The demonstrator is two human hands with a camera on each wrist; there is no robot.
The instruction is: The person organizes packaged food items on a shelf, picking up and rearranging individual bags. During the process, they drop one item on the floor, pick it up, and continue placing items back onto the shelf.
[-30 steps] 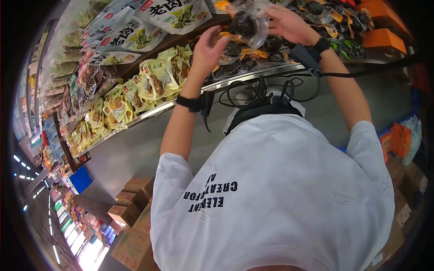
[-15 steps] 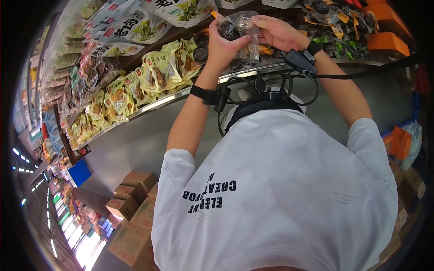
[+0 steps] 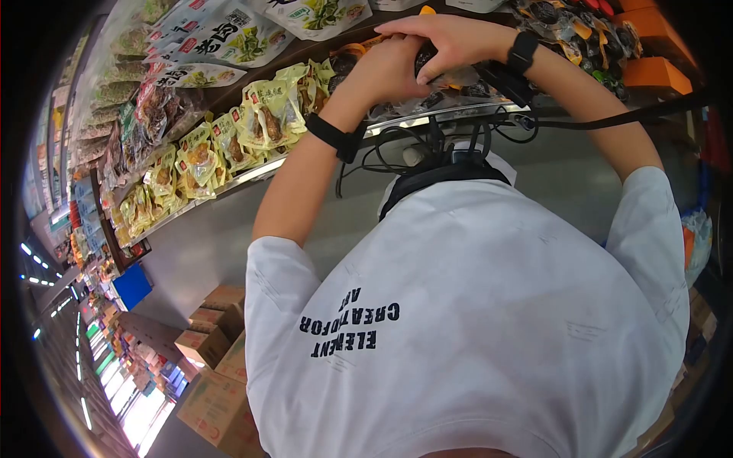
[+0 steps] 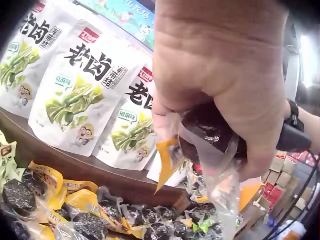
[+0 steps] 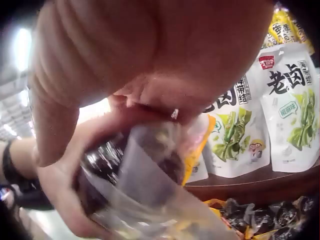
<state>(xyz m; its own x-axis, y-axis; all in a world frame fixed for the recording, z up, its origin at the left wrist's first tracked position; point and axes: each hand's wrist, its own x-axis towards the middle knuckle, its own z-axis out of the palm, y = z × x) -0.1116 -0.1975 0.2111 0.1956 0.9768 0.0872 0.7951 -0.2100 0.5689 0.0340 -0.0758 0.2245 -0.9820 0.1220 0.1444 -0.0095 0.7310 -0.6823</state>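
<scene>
Both hands meet around a clear plastic packet with a dark, glossy round food inside and orange at its edge. My left hand grips it, its fingers wrapped about the dark round. Over it lies my right hand, fingers reaching across the left hand and thumb bent down, with the packet between thumb and fingers. In the right wrist view the clear film hangs slack below the dark food. The hands hide most of the packet in the head view.
Similar dark packets fill the shelf below the hands. White pouches with green pictures stand behind. Yellow food packets line the shelf to the left, along a metal edge. Orange boxes sit right; cartons stand lower left.
My left hand has come in from apart and taken hold of the packet. My right hand has moved from the packet's right side to over the left hand, turning its wrist.
</scene>
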